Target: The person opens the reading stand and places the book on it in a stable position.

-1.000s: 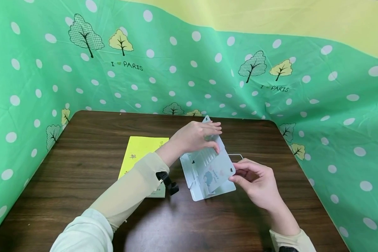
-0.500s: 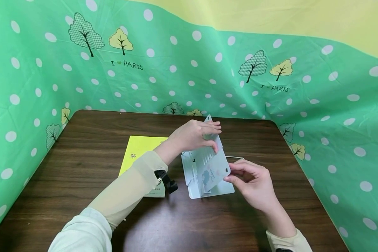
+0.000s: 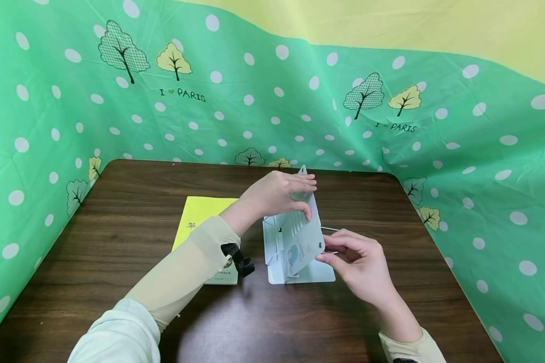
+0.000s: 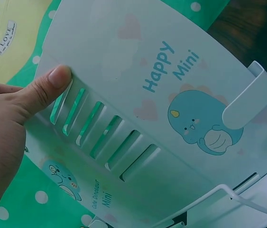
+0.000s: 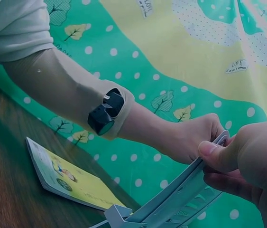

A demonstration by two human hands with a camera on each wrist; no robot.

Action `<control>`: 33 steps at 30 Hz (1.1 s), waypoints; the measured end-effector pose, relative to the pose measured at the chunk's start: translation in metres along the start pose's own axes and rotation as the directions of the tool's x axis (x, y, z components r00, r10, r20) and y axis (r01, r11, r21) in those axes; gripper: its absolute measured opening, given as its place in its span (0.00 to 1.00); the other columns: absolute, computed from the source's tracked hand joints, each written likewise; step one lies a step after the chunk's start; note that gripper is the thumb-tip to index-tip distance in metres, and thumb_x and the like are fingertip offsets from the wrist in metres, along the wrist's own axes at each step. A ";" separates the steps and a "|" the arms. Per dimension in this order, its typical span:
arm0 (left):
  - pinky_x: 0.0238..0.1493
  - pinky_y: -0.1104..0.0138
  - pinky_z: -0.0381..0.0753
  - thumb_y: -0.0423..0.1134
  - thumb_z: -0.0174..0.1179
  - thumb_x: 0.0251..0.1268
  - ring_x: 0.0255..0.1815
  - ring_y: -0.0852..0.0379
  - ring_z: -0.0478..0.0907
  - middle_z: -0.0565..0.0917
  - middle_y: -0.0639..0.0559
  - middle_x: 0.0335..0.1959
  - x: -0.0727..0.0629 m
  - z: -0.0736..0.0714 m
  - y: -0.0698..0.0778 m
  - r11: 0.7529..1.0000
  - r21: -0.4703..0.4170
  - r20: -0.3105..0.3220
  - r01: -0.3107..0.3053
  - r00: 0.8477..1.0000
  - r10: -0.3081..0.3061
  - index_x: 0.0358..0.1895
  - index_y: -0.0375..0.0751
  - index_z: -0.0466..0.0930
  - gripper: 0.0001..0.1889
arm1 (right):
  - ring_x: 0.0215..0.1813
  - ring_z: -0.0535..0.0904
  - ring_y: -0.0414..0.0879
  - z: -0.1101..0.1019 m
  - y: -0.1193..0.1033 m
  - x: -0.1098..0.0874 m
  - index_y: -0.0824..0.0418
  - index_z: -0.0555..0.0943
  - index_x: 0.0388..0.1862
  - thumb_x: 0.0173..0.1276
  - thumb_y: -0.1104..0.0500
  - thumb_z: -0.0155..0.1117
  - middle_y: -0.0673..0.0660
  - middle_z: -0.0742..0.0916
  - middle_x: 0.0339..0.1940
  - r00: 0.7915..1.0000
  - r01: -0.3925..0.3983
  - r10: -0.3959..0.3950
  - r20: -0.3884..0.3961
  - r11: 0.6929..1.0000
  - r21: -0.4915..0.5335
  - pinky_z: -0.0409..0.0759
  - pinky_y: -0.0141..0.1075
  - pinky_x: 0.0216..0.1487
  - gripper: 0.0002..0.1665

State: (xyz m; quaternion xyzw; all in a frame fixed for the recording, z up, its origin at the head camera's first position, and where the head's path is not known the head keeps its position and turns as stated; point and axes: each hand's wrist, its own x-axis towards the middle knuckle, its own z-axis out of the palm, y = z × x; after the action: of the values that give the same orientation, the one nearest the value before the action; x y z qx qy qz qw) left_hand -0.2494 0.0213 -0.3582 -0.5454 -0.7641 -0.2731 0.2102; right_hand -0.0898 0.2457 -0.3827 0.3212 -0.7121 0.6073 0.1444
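A pale blue metal book stand (image 3: 303,239) stands on the table, its slotted back panel raised and tilted over a flat base plate (image 3: 320,273). My left hand (image 3: 279,194) grips the panel's upper edge; in the left wrist view its thumb lies on the printed front (image 4: 119,71), above a row of slots, with the fingers mostly hidden behind. My right hand (image 3: 361,264) pinches the panel's right corner between thumb and fingers. Thin wire support (image 3: 330,229) shows behind the panel, partly covered by that hand. A white clip (image 4: 252,97) and a wire holder (image 4: 218,190) sit at the panel's lower edge.
A yellow book (image 3: 204,212) lies left of the stand, partly under my left forearm. The dark wooden table (image 3: 272,322) ends at the back against a green dotted curtain (image 3: 236,116). Black camera straps (image 3: 239,260) circle the wrists.
The stand has turned slightly and its panel has swung left, standing steeper. My right hand has moved left with the corner; my left hand has shifted slightly left, keeping its hold.
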 end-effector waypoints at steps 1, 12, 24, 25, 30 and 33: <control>0.70 0.71 0.70 0.60 0.78 0.51 0.67 0.57 0.80 0.88 0.50 0.58 0.000 0.000 0.000 1.000 0.003 0.002 0.001 1.000 -0.001 0.60 0.40 0.89 0.36 | 0.38 0.88 0.48 0.000 0.000 0.000 0.79 0.87 0.48 0.47 0.91 0.74 0.69 0.88 0.39 1.000 0.000 0.000 -0.001 1.000 -0.002 0.89 0.36 0.40 0.27; 0.69 0.72 0.71 0.60 0.77 0.50 0.68 0.58 0.79 0.87 0.51 0.60 -0.003 0.000 -0.002 1.000 0.019 0.008 0.009 1.000 -0.009 0.61 0.41 0.88 0.37 | 0.37 0.87 0.46 0.003 -0.004 0.004 0.77 0.88 0.49 0.47 0.88 0.76 0.66 0.89 0.38 1.000 -0.015 0.014 -0.014 0.999 -0.049 0.89 0.35 0.36 0.27; 0.66 0.71 0.74 0.58 0.79 0.52 0.71 0.57 0.76 0.82 0.47 0.68 -0.019 0.002 0.003 0.993 -0.063 -0.021 0.104 0.994 -0.105 0.66 0.39 0.84 0.40 | 0.37 0.89 0.48 -0.003 -0.003 0.005 0.78 0.87 0.50 0.48 0.90 0.74 0.68 0.89 0.40 1.000 -0.002 0.003 0.020 1.000 -0.028 0.89 0.37 0.39 0.28; 0.66 0.71 0.74 0.57 0.80 0.51 0.71 0.57 0.76 0.82 0.46 0.68 -0.022 0.003 0.005 0.989 -0.088 -0.025 0.120 0.992 -0.122 0.67 0.39 0.83 0.41 | 0.37 0.89 0.48 -0.004 -0.002 0.005 0.78 0.87 0.51 0.48 0.90 0.74 0.68 0.89 0.40 1.000 -0.003 0.004 0.023 1.000 -0.028 0.89 0.37 0.39 0.29; 0.69 0.68 0.73 0.60 0.82 0.51 0.73 0.58 0.72 0.77 0.47 0.72 -0.032 0.007 0.024 0.939 -0.239 -0.001 0.246 0.967 -0.253 0.73 0.38 0.77 0.48 | 0.38 0.88 0.48 -0.006 -0.002 0.004 0.78 0.87 0.51 0.48 0.90 0.74 0.68 0.89 0.41 0.999 0.002 -0.002 0.034 1.000 -0.023 0.89 0.37 0.39 0.29; 0.72 0.65 0.70 0.68 0.78 0.52 0.76 0.60 0.67 0.71 0.52 0.77 -0.038 0.009 0.046 0.887 -0.280 0.064 0.367 0.929 -0.364 0.79 0.41 0.69 0.55 | 0.40 0.89 0.49 -0.007 -0.002 0.005 0.78 0.86 0.53 0.49 0.90 0.73 0.68 0.89 0.43 0.999 -0.001 0.002 0.047 1.000 -0.013 0.89 0.39 0.40 0.29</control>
State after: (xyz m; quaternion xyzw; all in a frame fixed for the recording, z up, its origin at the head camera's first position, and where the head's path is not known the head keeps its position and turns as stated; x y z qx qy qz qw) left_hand -0.1942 0.0122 -0.3800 -0.4180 -0.8061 -0.4130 0.0700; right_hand -0.0933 0.2510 -0.3770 0.3339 -0.7196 0.5950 0.1294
